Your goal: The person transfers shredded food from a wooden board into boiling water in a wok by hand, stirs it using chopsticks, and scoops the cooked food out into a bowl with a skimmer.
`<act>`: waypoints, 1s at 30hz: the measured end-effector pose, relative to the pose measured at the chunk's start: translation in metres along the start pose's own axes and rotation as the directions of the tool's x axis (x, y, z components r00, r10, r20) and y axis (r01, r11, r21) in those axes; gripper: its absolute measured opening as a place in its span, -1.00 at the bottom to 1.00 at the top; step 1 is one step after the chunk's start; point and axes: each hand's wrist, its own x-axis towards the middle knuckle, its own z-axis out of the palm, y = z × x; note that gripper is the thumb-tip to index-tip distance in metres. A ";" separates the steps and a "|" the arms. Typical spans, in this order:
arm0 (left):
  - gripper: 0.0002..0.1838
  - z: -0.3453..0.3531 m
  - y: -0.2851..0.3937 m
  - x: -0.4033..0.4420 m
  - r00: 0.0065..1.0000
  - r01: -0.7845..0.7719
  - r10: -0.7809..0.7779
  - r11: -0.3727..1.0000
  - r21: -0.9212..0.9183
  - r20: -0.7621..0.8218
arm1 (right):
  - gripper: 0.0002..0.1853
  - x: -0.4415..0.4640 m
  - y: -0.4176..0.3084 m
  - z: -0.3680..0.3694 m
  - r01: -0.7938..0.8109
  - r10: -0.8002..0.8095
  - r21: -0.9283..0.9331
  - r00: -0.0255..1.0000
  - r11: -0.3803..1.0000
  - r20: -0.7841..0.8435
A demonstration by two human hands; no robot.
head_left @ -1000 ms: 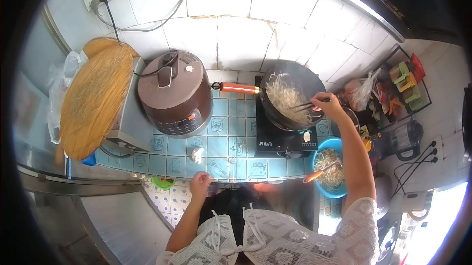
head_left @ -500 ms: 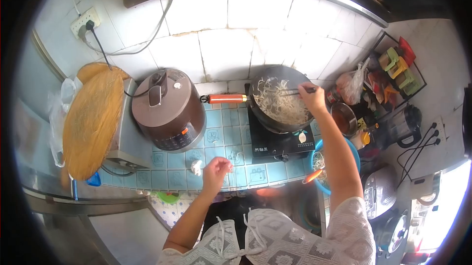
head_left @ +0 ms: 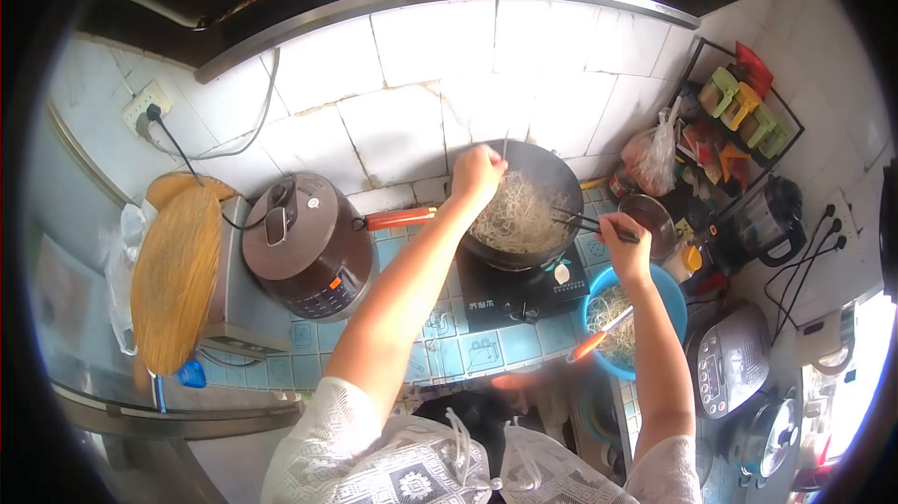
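Right of centre in the frame, the wok (head_left: 554, 172) sits on the black cooker (head_left: 482, 309), a tangle of pale strands (head_left: 519, 216) inside it. Just beyond its right rim, my right hand (head_left: 619, 237) is closed around dark chopsticks (head_left: 580, 221), which reach over the edge toward the strands. My left hand (head_left: 477, 175) is bunched over the wok's upper left side, fingers drawn together; I cannot tell whether it holds anything. To work the strands well, I judge it best to slide the tips low, lift and part the clumps with a loose grip, and mind my left fingers near metal that is probably hot.

My left forearm (head_left: 402, 317) and hand hide where the red handle (head_left: 402, 218) joins the wok. A thin pale line (head_left: 506, 142) beside my left fingers is too faint to name. Toward the lower right, my right forearm (head_left: 660, 354) covers part of the blue basin (head_left: 677, 309).
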 end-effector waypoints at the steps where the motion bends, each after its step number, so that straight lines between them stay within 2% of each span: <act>1: -0.76 0.008 -0.007 0.005 0.999 0.002 -0.014 0.956 0.293 0.038 | -0.92 -0.004 0.002 -0.003 -0.021 0.021 0.014 1.000 1.000 -0.007; 4: -0.78 0.005 -0.009 0.009 0.995 0.017 -0.056 0.916 0.401 0.083 | -0.93 -0.002 0.012 -0.013 -0.014 0.017 0.062 0.999 0.998 -0.038; 5: -0.82 -0.003 -0.005 0.000 0.998 -0.022 0.039 0.948 0.317 -0.047 | -0.94 -0.002 0.012 -0.015 -0.019 0.025 0.112 0.999 0.994 -0.048; 7: -0.82 -0.024 0.004 -0.019 0.965 -0.120 0.138 0.988 0.097 -0.221 | -0.95 0.012 0.026 -0.012 -0.045 0.045 0.048 0.999 0.998 -0.006; 8: -0.82 -0.034 0.013 -0.033 0.965 -0.119 0.138 0.988 0.096 -0.221 | -0.95 0.020 0.030 -0.001 -0.029 0.028 0.023 0.999 0.999 0.036; 9: -0.83 -0.044 0.022 -0.051 0.955 -0.138 0.115 0.988 -0.065 -0.272 | -0.95 0.030 0.031 0.012 -0.007 0.007 0.002 0.997 1.000 0.077; 10: -0.84 -0.051 0.023 -0.068 0.944 -0.161 0.083 0.961 -0.224 -0.319 | -0.94 0.042 0.030 0.026 0.101 -0.094 -0.106 0.993 0.989 0.070; 11: -0.85 -0.052 0.015 -0.086 0.939 -0.189 0.095 0.946 -0.264 -0.331 | -0.94 0.052 0.029 0.041 0.203 -0.191 -0.212 0.979 0.956 0.075; 12: -0.85 -0.053 0.006 -0.103 0.933 -0.221 0.111 0.927 -0.303 -0.343 | -0.92 0.065 0.038 0.058 0.258 -0.249 -0.220 0.966 0.941 0.067; 14: -0.82 -0.054 0.000 -0.149 0.965 -0.128 0.016 0.901 -0.415 -0.263 | -0.90 0.081 0.061 0.087 0.315 -0.308 -0.236 0.949 0.919 0.068; 16: -0.84 -0.046 -0.029 -0.198 0.980 -0.042 -0.046 0.901 -0.432 -0.191 | -0.86 0.090 0.076 0.111 0.131 -0.064 -0.351 0.978 0.927 0.197; 17: -0.84 -0.041 -0.046 -0.227 0.984 0.044 -0.115 0.897 -0.439 -0.136 | -0.86 0.095 0.073 0.115 0.131 -0.061 -0.350 0.977 0.928 0.202; 19: -0.84 -0.039 -0.069 -0.286 0.967 0.222 -0.255 0.880 -0.419 -0.023 | -0.83 0.100 0.054 0.116 0.026 0.015 -0.220 0.982 0.975 0.186; 20: -0.83 -0.041 -0.078 -0.312 0.946 0.309 -0.323 0.867 -0.391 0.032 | -0.85 0.096 0.021 0.106 -0.079 0.127 -0.239 0.973 0.968 0.191; 22: -0.83 -0.039 -0.106 -0.360 0.878 0.471 -0.470 0.818 -0.331 0.089 | -0.87 0.089 -0.006 0.094 -0.058 0.113 -0.222 0.963 0.973 0.244; 24: -0.83 -0.035 -0.119 -0.387 0.875 0.470 -0.482 0.814 -0.341 0.057 | -0.91 0.076 -0.010 0.093 -0.046 0.110 -0.183 0.928 0.982 0.357; 25: -0.82 -0.035 -0.120 -0.391 0.871 0.468 -0.490 0.814 -0.344 0.027 | -0.91 0.067 -0.010 0.095 -0.041 0.106 -0.184 0.927 0.982 0.360; 27: -0.82 -0.029 -0.115 -0.396 0.860 0.474 -0.509 0.784 -0.401 0.023 | -0.93 0.047 -0.005 0.101 0.073 0.041 -0.165 0.802 0.984 0.596; 28: -0.82 -0.028 -0.112 -0.397 0.850 0.477 -0.526 0.753 -0.454 0.022 | -0.93 0.042 0.000 0.102 0.078 0.037 -0.163 0.797 0.984 0.603; 29: -0.82 -0.028 -0.111 -0.398 0.847 0.478 -0.532 0.749 -0.460 0.015 | -0.94 0.038 0.009 0.102 0.381 -0.175 -0.163 0.710 0.910 0.682; 30: -0.82 -0.028 -0.110 -0.400 0.853 0.469 -0.522 0.759 -0.451 0.009 | -0.95 0.036 0.011 0.098 0.645 -0.347 -0.129 0.557 0.753 0.754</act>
